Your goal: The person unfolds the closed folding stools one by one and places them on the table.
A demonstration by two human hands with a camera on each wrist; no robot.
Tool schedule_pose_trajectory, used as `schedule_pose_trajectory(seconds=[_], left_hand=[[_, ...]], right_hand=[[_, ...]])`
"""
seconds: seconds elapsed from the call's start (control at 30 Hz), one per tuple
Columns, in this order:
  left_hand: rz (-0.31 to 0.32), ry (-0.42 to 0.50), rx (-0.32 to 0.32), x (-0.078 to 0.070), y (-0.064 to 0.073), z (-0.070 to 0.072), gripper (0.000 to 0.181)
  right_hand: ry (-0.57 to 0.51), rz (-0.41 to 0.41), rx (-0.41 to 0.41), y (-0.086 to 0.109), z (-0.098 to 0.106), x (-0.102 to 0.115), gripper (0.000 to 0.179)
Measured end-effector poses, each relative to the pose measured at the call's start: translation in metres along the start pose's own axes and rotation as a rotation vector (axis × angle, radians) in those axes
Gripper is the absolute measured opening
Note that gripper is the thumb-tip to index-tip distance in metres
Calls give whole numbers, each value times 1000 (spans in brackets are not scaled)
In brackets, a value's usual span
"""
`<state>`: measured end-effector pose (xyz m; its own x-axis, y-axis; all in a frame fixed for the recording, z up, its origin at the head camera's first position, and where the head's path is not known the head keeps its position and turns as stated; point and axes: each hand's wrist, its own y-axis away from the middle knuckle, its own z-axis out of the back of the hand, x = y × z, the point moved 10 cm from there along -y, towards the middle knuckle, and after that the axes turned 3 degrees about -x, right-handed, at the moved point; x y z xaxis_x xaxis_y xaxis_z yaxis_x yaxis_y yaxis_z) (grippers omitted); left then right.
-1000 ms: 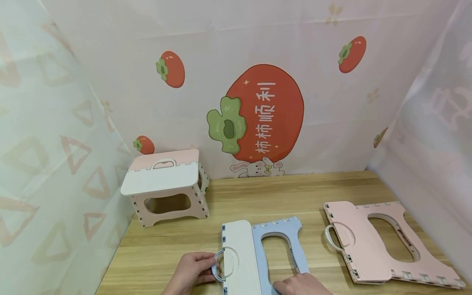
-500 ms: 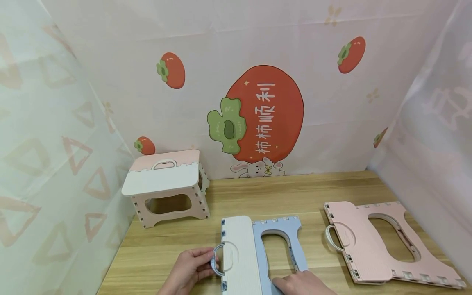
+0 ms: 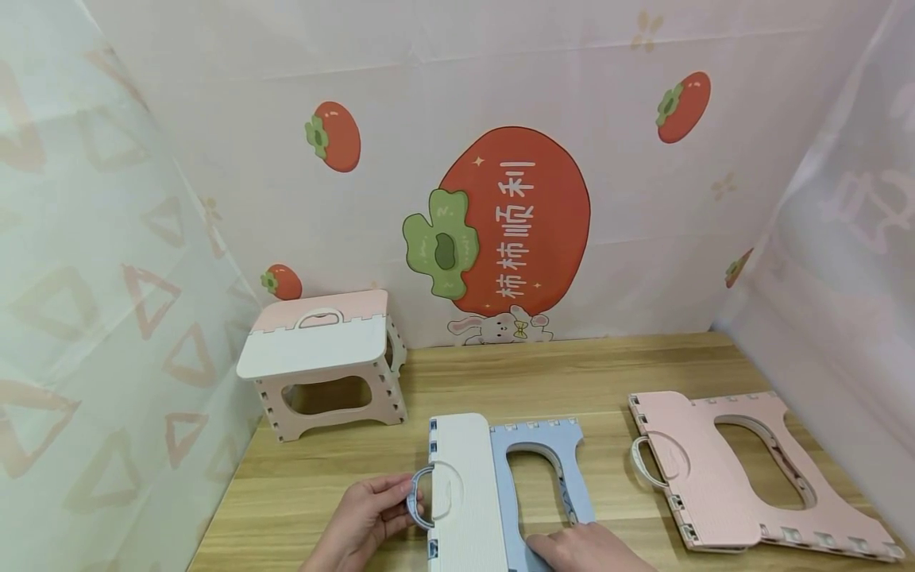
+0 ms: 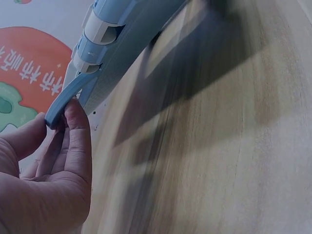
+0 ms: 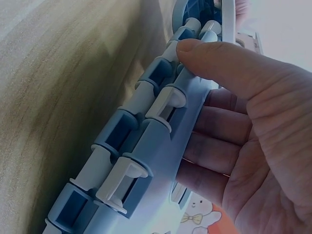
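A folded stool with a white top panel (image 3: 465, 485) and a blue leg panel (image 3: 511, 508) is in front of me at the bottom middle of the head view. My left hand (image 3: 364, 516) pinches its blue loop handle (image 4: 68, 97) between thumb and fingers. In the left wrist view the handle side is tipped up, with a dark shadow on the wood beneath. On the other side, my right hand (image 3: 582, 548) grips the blue leg panel. Its thumb (image 5: 209, 53) lies on the hinged edge (image 5: 131, 131), and its fingers (image 5: 214, 131) are against the panel's face.
A pink-and-white stool (image 3: 314, 349) stands unfolded at the back left of the wooden table (image 3: 543, 365). To the right lies a folded pink stool (image 3: 715, 477) with its white handle (image 3: 643, 461) turned left. Printed cloth walls (image 3: 615, 262) enclose the back and sides.
The white panel and handle of the blue-and-white stool have shifted slightly up and left in the head view, my left hand with them. My right hand keeps its grip.
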<state>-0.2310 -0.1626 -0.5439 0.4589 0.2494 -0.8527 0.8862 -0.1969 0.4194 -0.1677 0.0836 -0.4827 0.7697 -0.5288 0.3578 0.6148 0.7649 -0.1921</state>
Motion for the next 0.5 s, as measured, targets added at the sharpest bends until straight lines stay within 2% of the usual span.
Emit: schedule_pose_trajectory(seconds=[0.33,0.5], left_hand=[[-20,77,26,-8,4,-4,54],[-31,109,39,-11,5,-7,49]], right_hand=[[1,30,-24,-1,4,2,40],[8,25,-20,-1,6,2,40]])
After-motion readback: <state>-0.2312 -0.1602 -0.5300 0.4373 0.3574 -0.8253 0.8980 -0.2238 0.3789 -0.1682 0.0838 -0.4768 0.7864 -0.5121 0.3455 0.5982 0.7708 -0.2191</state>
